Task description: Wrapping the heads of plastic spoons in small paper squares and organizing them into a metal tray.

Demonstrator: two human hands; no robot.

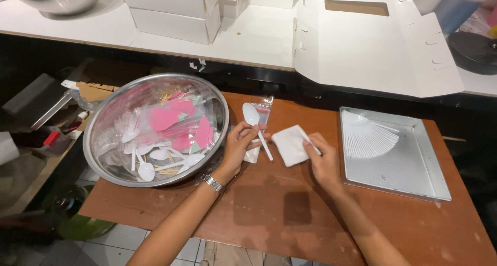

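My left hand [239,144] holds a white plastic spoon [255,124] by its handle, bowl pointing up, over a clear plastic sleeve [260,122] on the brown table [290,214]. A metal watch sits on that wrist. My right hand [323,160] pinches a folded white napkin [290,144] lying on the table just right of the spoon. The two hands are close together, near the table's middle.
A large metal bowl [103,122] at the left holds several white spoons, pink packets and toothpicks. A square metal tray [414,165] at the right holds a fan of white spoons [365,137]. Behind, a white counter carries an unfolded white box [373,43] and stacked boxes [176,10].
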